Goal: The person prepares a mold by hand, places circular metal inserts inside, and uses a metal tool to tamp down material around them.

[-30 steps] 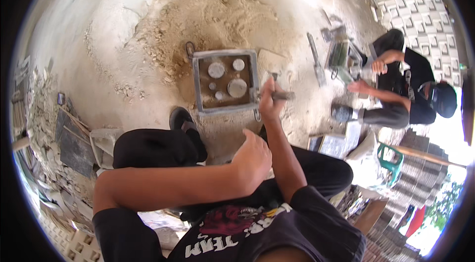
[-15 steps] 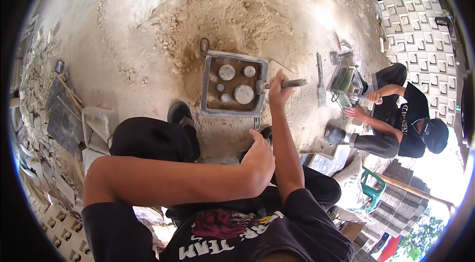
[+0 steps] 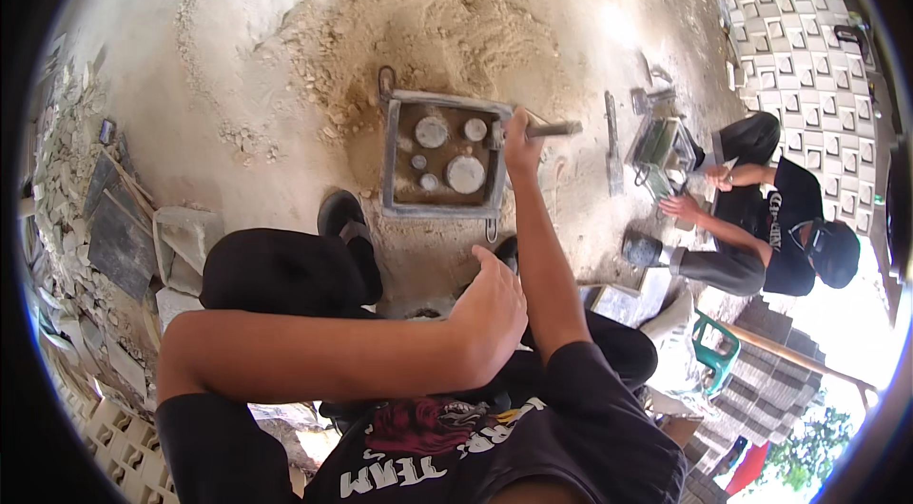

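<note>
My right hand (image 3: 521,150) is wrapped round the handle of a hammer (image 3: 553,130) at the right side of a square metal frame (image 3: 447,212). The hammer's head lies just inside that side, partly hidden by the hand. Brown packed sand or soil (image 3: 442,145) fills the frame, with several round grey discs (image 3: 465,175) of different sizes set in it. A wire loop handle (image 3: 385,81) stands out at the far left corner, another at the near right. My left hand (image 3: 490,309) hovers before my body, fingers loosely stretched and apart, holding nothing visible.
A mound of sandy soil (image 3: 447,19) lies beyond the frame. To the right, a co-worker (image 3: 775,219) sits at another frame (image 3: 666,152); a flat bar (image 3: 613,143) lies between us. Rubble and slabs (image 3: 124,228) are at the left, a green plastic chair (image 3: 715,352) at lower right.
My right hand has moved slightly away from me and left, taking the hammer farther along the frame's right side. My left hand has barely moved.
</note>
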`<state>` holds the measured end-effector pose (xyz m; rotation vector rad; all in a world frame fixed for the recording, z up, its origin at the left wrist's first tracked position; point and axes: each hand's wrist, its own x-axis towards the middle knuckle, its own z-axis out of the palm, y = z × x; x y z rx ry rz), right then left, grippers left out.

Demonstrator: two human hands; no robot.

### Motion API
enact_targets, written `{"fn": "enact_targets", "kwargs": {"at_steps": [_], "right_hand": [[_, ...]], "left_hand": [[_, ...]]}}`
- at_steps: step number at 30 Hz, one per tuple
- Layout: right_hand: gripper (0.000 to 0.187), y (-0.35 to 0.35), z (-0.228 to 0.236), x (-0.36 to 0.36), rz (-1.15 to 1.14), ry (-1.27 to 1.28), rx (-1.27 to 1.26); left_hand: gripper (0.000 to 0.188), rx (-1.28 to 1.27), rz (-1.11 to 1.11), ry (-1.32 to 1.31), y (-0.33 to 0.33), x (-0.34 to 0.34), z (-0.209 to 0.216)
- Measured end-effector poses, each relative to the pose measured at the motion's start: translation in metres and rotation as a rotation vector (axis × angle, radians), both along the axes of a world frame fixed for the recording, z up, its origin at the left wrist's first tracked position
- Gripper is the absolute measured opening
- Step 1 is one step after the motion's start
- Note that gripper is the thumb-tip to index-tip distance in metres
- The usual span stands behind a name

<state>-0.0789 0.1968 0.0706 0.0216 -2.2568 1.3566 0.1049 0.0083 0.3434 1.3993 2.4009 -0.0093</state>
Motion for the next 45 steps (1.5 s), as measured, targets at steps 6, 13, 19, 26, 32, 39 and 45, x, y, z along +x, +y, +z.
{"fn": "enact_targets", "kwargs": {"at_steps": [6,13,19,26,32,39,45], "right_hand": [[0.036,-0.036,0.095,-0.011,0.002,-0.269,-0.383],[0.032,-0.031,0.086,-0.020,-0.064,-0.221,-0.252],[0.035,-0.005,0.050,-0.032,0.108,-0.404,-0.201],[0.031,-0.006,0.051,0.003,0.146,-0.181,-0.330],[0.035,-0.020,0.088,0.009,0.044,-0.223,-0.221],[0.030,-0.014,0.091,0.037,0.058,-0.383,-0.259],[0.032,-0.009,0.043,0.050,0.195,-0.091,0.026]], "left_hand": [[0.047,-0.045,0.024,-0.015,-0.002,-0.005,0.002],[0.044,-0.037,0.041,-0.018,0.004,-0.004,-0.007],[0.045,-0.012,-0.036,-0.026,0.011,-0.012,-0.008],[0.043,0.019,-0.019,-0.006,0.015,-0.011,-0.005],[0.041,-0.037,-0.039,-0.030,0.016,-0.008,-0.005],[0.038,-0.017,-0.041,-0.053,0.020,-0.010,-0.015],[0.039,0.010,-0.052,-0.059,0.019,-0.001,-0.005]]}}
